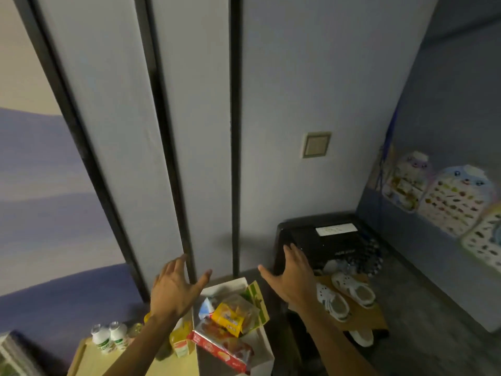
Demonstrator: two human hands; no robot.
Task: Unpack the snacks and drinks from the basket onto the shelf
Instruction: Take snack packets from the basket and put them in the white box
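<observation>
Left hand (173, 290) is hovering over the far-left corner of the white basket (230, 284), fingers straight and spread, thumb pointing right, grasping nothing. Right hand (294, 279) is hovering just past the basket's right side, fingers straight and together, thumb extended left, also released and empty. Neither hand is touching any item.

The basket is sitting at the bottom centre of the head view, against the base of the grey wall panels (195, 131). It is holding several items:
- a yellow snack packet (229, 318), lying on top near the middle;
- a red biscuit pack (221, 346), lying along the near side, partly under the yellow packet;
- a green-striped pack (257, 295), leaning against the right wall;
- a small blue-and-white pack (206, 308), just left of the yellow packet.

A yellow juice carton (180, 341) is standing just beside the basket's left wall, partly hidden by the left forearm. Two small white bottles (108, 337) are standing side by side on a pale yellow surface (89, 359), well left of the basket.

A black device (325, 240) is sitting behind the right hand. A pair of white shoes (344, 294) is resting near it on a brown board (366, 318). A wall switch (315, 144) is showing above the device.
</observation>
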